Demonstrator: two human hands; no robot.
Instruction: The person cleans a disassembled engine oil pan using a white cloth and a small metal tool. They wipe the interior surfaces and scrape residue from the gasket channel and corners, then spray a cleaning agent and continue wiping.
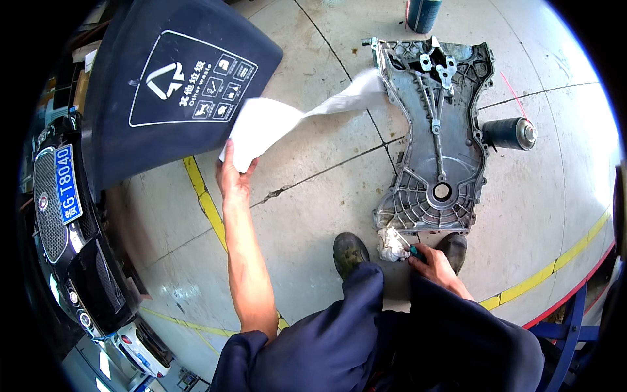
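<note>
My left hand grips one end of a long white sheet of paper or cloth. The sheet twists midway, and its blurred far end reaches the left edge of a cast-metal engine timing cover. That cover lies on the floor in front of my feet, ribs and a round bore showing. At its lower end, my right hand holds a small tool with a teal and black handle, probably a screwdriver. Its thin shaft points at a crumpled white wipe beside the cover's lower left corner; whether they touch, I cannot tell.
A dark waste bin stands at upper left. One spray can with a red straw lies right of the cover; another can is beyond it. A black car is at far left, a blue metal frame at lower right.
</note>
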